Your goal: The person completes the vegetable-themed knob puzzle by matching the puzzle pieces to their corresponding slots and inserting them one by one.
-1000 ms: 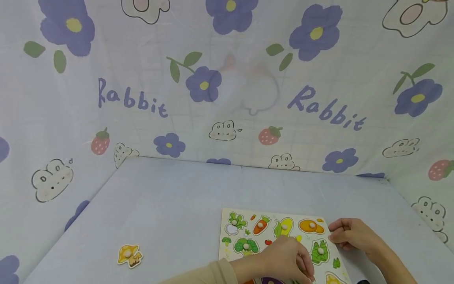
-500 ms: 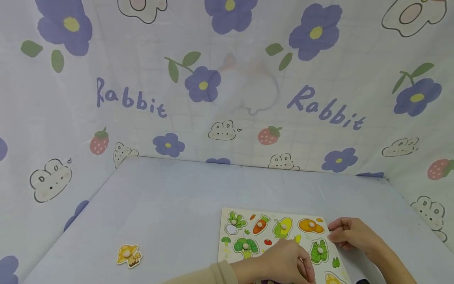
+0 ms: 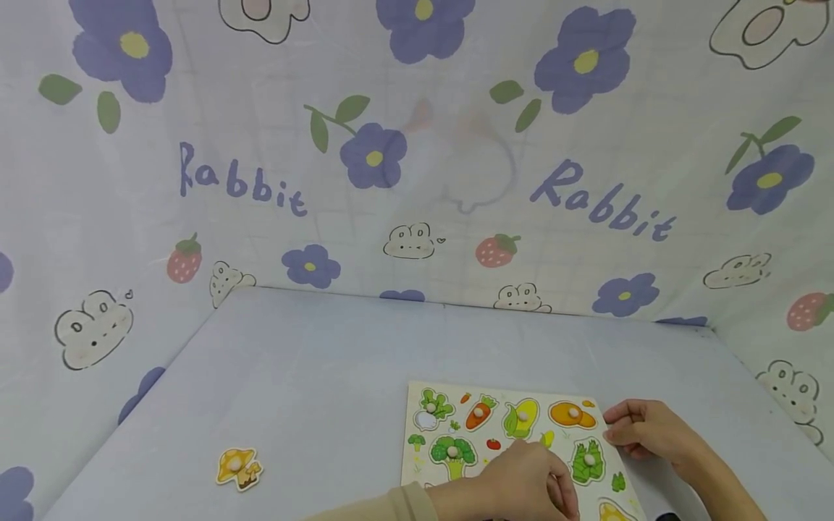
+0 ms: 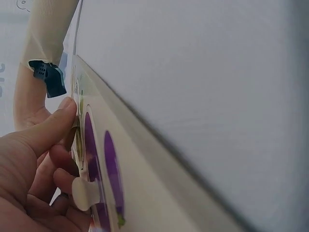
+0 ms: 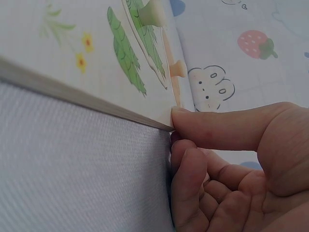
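Observation:
A white wooden knob puzzle board (image 3: 417, 434) with vegetable pieces lies on the table at front right. My left hand (image 3: 528, 481) reaches over its lower part, thumb and fingers drawn together. In the left wrist view this hand pinches a puzzle piece (image 4: 79, 140), mostly hidden by the fingers, beside the knob (image 4: 86, 193) of a purple eggplant piece. My right hand (image 3: 651, 434) grips the board's right edge, thumb on top and fingers underneath. Asparagus (image 3: 588, 461), broccoli (image 3: 452, 452), corn (image 3: 521, 418) and carrot (image 3: 480, 412) pieces sit in the board.
A loose yellow mushroom piece (image 3: 237, 469) with a knob lies on the table at left. The pale table (image 3: 326, 362) is bounded at the back and sides by a printed curtain (image 3: 456, 181).
My left hand has shifted slightly down over the board, covering the purple piece seen earlier in the head view. My right hand stays at the board's edge.

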`<state>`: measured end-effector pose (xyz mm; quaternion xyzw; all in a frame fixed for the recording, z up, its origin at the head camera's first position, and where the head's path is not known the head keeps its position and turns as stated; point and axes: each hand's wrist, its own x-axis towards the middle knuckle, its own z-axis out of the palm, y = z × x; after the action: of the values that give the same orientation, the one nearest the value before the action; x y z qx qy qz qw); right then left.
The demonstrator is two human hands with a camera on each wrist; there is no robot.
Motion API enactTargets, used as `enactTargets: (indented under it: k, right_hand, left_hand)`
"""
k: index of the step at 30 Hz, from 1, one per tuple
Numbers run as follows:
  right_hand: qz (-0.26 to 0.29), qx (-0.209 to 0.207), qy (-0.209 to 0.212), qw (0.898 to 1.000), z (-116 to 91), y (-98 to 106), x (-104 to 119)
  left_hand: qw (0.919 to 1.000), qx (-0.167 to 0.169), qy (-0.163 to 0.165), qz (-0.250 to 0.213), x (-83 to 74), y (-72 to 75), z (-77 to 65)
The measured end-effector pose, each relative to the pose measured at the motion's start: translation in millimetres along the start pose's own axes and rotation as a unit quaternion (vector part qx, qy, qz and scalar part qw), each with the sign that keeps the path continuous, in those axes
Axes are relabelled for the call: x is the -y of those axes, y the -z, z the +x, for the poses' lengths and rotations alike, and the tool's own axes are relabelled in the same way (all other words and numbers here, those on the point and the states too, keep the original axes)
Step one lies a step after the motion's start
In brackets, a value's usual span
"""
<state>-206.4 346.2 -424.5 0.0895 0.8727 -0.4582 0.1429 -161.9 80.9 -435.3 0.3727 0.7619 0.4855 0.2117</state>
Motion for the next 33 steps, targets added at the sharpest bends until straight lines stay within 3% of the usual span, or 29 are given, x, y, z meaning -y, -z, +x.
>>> enactTargets:
  k: [6,10,16,23,29,33]
  right_hand:
    - [-0.001,-0.001,-0.003,1.0,2,-2,-2]
    - [-0.004,-0.001,-0.007,1.0,4,-5,-2]
    - [-0.006,-0.002,-0.008,1.0,5,-6,-1]
    - [-0.001,0.001,-0.011,1.0,3,-2,-1]
    - [-0.003,0.001,-0.007,1.0,2,-3,0]
    - [-0.002,0.001,-0.01,1.0,2,-3,0]
  left_hand:
    - [0.9991,0.028,-0.022,-0.024,6.9,8.2,-3.4]
    - [0.9989,0.014,-0.013,-0.044,8.2,24.9,-23.3]
    - [0.9967,-0.054,-0.015,-0.058,15.0,71.4,-79.9]
    - [0.9873,-0.156,0.03,0.009,36.8,133.4,-153.0]
    - [0.9634,-0.245,0.093,0.056,63.8,180.2,-220.1]
    - [0.9444,-0.289,0.141,0.067,77.3,199.1,-257.7]
